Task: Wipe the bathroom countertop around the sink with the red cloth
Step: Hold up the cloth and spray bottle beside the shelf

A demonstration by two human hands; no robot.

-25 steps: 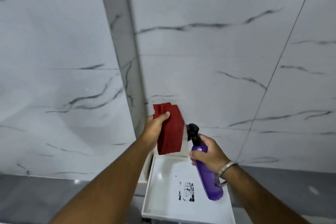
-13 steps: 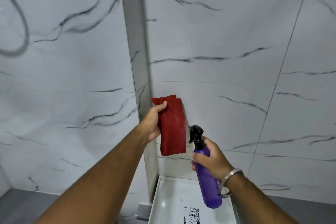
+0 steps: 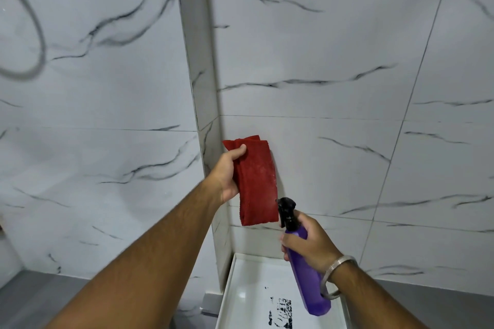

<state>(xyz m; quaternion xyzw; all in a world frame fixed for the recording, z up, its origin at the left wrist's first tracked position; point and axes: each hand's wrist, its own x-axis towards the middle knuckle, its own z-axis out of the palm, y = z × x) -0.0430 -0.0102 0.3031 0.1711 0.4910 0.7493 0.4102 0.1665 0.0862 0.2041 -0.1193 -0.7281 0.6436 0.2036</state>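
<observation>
My left hand (image 3: 228, 172) holds a folded red cloth (image 3: 258, 184) up in front of the marble wall corner; the cloth hangs down below the fingers. My right hand (image 3: 307, 242) grips a purple spray bottle (image 3: 307, 272) with a black trigger head (image 3: 287, 211), which sits just below and right of the cloth. A white rectangular basin or tray (image 3: 235, 286) with a black printed mark lies at the bottom centre. No countertop or sink tap shows in this view.
White marble tiles (image 3: 347, 88) with dark veins fill the view, meeting at a projecting corner column (image 3: 197, 75). Grey floor (image 3: 32, 299) shows at the bottom left and right. A metal bangle (image 3: 335, 272) sits on my right wrist.
The view has tilted upward, so more wall and less of the white basin shows. Both hands keep their hold on cloth and bottle, held in about the same pose.
</observation>
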